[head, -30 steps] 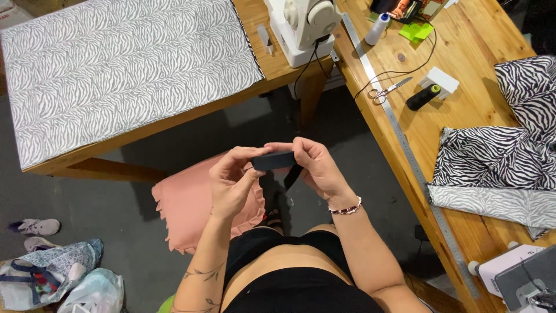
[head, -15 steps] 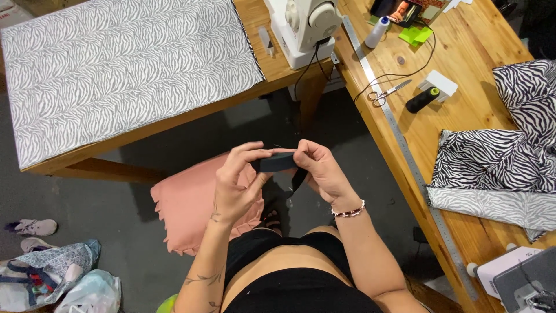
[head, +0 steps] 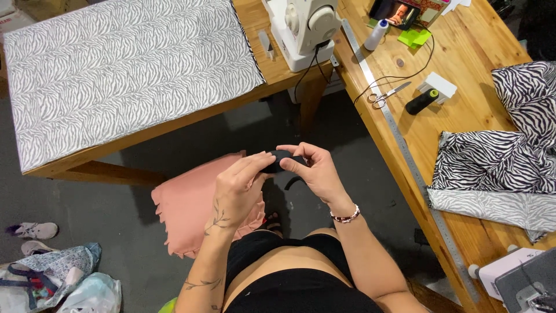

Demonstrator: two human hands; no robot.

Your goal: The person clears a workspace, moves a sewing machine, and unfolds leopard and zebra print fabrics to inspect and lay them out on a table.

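Note:
Both my hands meet in front of my body, over the floor between two wooden tables. My left hand (head: pixel 238 186) and my right hand (head: pixel 313 170) together pinch a short black strip, likely elastic or fabric band (head: pixel 282 160). One end of the strip hangs down below my right hand. A beaded bracelet sits on my right wrist.
Zebra-print fabric (head: pixel 127 64) covers the left table. A white sewing machine (head: pixel 304 26) stands at its corner. The right table (head: pixel 463 116) carries a long metal ruler (head: pixel 405 156), scissors (head: pixel 387 95), thread spools, a phone and folded zebra fabric (head: pixel 504 162). A pink cushion (head: pixel 191 203) lies below.
My hands have shifted slightly and worked the black strip between the fingers; the left fingers now lie flatter along it. Nothing else moved.

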